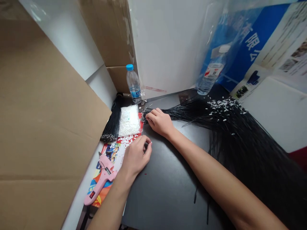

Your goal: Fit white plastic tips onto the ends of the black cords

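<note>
Right hand (159, 122): from here I see it closed on the near ends of the black wire bundle (240, 150), above the dark tabletop (163, 198).
Left hand (135, 156): fingers curled together; I can't tell whether they hold anything.
Wire bundle: fans rightward from my right hand across the tabletop, strewn with white plastic bits (225, 107).
Beside left hand: pink glue gun (102, 179) lying on a printed sheet (115, 156).
Beyond: second black wire bundle (112, 123), silver-tipped, touching a clear bag of white pieces (129, 120); upright water bottle (133, 83).
</note>
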Demonstrator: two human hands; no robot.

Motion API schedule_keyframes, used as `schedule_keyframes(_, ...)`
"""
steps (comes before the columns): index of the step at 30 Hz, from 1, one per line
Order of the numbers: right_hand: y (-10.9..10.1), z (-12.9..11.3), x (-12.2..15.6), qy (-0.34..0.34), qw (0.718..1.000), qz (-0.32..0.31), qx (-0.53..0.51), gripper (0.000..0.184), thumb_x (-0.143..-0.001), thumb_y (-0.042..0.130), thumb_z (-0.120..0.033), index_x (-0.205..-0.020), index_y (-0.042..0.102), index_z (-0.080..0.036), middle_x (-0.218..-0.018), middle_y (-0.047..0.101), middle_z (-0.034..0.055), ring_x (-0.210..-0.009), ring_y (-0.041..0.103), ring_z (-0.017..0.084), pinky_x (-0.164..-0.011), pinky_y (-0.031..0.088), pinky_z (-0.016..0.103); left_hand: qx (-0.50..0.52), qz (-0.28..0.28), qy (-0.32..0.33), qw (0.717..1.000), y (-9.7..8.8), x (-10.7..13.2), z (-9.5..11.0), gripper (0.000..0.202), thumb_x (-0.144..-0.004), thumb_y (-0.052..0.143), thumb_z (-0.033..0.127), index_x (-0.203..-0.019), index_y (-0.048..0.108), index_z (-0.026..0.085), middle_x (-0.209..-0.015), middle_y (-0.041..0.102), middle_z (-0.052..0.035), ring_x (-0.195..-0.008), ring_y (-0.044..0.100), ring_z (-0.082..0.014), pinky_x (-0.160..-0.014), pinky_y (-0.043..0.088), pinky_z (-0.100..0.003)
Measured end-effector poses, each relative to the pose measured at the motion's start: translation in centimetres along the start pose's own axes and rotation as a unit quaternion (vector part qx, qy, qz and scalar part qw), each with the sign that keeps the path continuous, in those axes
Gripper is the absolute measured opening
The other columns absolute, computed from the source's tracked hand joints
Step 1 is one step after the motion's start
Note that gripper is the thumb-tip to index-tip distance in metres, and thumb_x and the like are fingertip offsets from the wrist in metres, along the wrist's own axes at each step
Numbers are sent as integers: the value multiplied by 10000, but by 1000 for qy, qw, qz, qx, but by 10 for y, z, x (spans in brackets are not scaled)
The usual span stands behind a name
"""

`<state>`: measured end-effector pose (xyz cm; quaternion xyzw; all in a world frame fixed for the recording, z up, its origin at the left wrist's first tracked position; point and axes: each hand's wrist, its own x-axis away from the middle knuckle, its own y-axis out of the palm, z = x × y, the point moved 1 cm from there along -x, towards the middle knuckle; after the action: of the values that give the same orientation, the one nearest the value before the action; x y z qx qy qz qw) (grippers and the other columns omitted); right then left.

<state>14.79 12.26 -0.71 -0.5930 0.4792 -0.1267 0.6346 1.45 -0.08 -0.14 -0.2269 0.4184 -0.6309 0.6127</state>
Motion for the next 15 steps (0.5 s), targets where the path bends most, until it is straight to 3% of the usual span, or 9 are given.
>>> schedule_keyframes(6, 7, -2, 5, -55, 997, 57, -4, 248, -1031, 410, -197, -1010, 657, -180, -985, 699, 68, -908, 529, 176, -613, 350, 291, 18, 26, 25, 999, 7, -1, -1, 63, -906, 538, 182, -862, 576, 204, -724, 586, 21, -617, 561, -133, -599, 417, -257)
schedule_keyframes(9, 0, -7, 2, -77, 987, 129, -63, 231, -1026, 403, -195, -964, 625, -177, -890, 694, 52, -828, 556, 161, -622, 401, 278, 25, 45, 25, 998, 8, -2, -4, 53, -902, 544, 184, -872, 583, 203, -721, 593, 18, -611, 556, -134, -599, 422, -253)
schedule_keyframes(11, -19, -15, -3, -83, 973, 188, -107, 222, -1036, 381, -213, -972, 591, -180, -878, 686, 44, -807, 571, 144, -671, 455, 262, 36, 55, 26, 998, 8, -2, -5, 61, -899, 534, 175, -889, 590, 198, -755, 626, 4, -620, 566, -136, -608, 434, -255)
schedule_keyframes(13, -52, -27, -9, -82, 953, 255, -142, 202, -1051, 349, -221, -1041, 547, -180, -935, 676, 42, -822, 588, 121, -733, 496, 250, 51, 59, 20, 997, 9, -3, -6, 87, -910, 527, 185, -946, 606, 189, -783, 659, -9, -602, 567, -134, -611, 448, -259)
schedule_keyframes(15, -92, -39, -13, -88, 906, 360, -202, 133, -1050, 381, -220, -1091, 505, -197, -986, 651, 30, -813, 602, 99, -702, 513, 240, 63, 64, 25, 996, 9, -4, -5, 170, -925, 515, 188, -1052, 627, 185, -842, 694, -27, -620, 576, -137, -630, 465, -263)
